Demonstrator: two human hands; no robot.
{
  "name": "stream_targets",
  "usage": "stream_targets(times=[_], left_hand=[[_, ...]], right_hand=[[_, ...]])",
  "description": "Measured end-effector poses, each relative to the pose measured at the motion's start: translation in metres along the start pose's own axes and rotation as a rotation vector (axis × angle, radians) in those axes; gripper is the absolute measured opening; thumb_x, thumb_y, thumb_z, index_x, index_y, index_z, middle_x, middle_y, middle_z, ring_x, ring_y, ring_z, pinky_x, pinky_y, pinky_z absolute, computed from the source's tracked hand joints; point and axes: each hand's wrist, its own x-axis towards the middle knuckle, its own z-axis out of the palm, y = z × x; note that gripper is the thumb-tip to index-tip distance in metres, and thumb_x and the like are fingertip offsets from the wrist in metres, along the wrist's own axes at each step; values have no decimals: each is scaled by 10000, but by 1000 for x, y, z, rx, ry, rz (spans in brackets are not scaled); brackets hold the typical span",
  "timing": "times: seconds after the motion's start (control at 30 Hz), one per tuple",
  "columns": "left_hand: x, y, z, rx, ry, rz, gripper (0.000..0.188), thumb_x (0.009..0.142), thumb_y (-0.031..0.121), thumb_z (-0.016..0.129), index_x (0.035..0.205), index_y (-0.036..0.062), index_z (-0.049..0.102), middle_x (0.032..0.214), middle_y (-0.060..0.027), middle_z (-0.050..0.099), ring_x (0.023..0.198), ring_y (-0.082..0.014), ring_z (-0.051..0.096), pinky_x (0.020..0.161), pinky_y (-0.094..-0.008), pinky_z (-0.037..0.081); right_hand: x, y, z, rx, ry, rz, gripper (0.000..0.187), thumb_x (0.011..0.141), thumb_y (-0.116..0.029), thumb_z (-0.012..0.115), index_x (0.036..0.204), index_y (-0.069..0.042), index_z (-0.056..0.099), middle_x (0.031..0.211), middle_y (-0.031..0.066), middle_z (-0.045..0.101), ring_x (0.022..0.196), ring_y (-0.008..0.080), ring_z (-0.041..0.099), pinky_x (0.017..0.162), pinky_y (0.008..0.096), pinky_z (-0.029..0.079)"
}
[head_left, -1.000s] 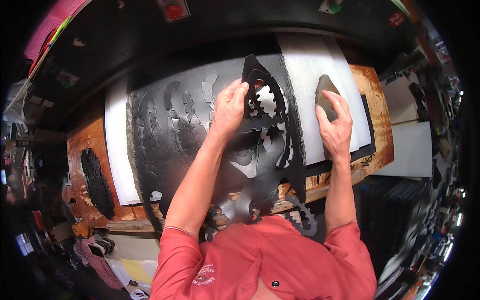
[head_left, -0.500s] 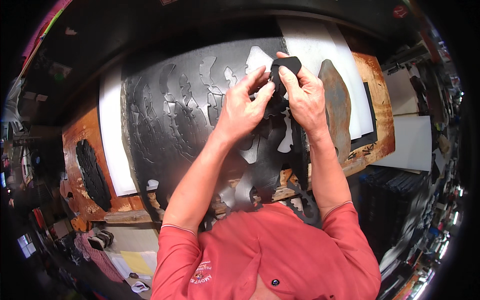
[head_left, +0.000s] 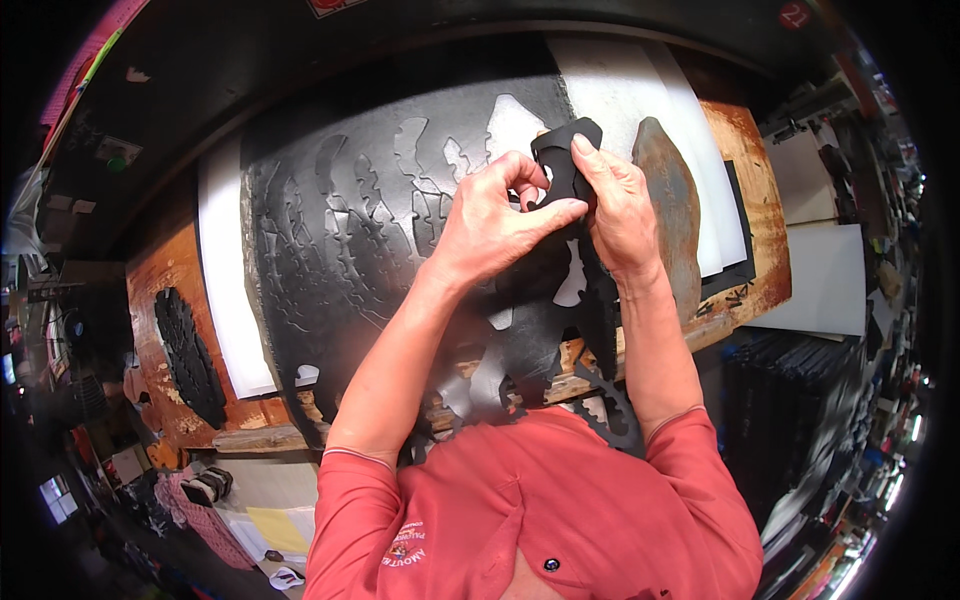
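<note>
A flexible black cut-out piece (head_left: 566,158) is held up over the bench, its upper edge folded over. My right hand (head_left: 625,210) grips its right side, thumb pressed on the front. At its lower left edge, my left hand (head_left: 490,222) has curled fingers and a thumb laid against the piece, in a pinching shape. Beneath both hands spreads a large black sheet (head_left: 375,270), rubber-like, with several jagged outlines cut into it. Through a pointed opening near the piece, a white surface (head_left: 513,120) shows. My left fingertips are partly hidden.
Right of the sheet lies a long, worn metal-looking plate (head_left: 668,205) on white sheeting (head_left: 712,225). A black sole-shaped piece (head_left: 188,350) rests on the wooden board (head_left: 155,275) at left. Dark stacked sheets (head_left: 775,390) stand lower right. A dark overhead edge (head_left: 420,45) spans the far side.
The black piece has come slightly nearer to me and shows more of its length. My left hand has moved in from beside it to its lower left edge, fingers curling.
</note>
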Motion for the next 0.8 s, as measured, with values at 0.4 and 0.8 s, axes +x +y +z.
stream_targets(times=[0.4,0.8], left_hand=[[14,-44,-33,-393,297,-306,486,1155,383,463,1188,-11,746,991,-79,777,967,-158,704,881,-299,554],[-57,-19,3,311,263,178,387,920,189,829,1211,-15,677,1218,-173,664,1051,-309,662,928,-415,553]], right_hand=[[8,-18,-35,-3,265,-191,400,1146,-323,567,895,-47,712,846,53,725,757,140,688,740,289,549],[-1,-27,-53,-473,177,-467,335,1131,-266,619,894,-46,707,788,-13,670,704,79,589,647,246,443]])
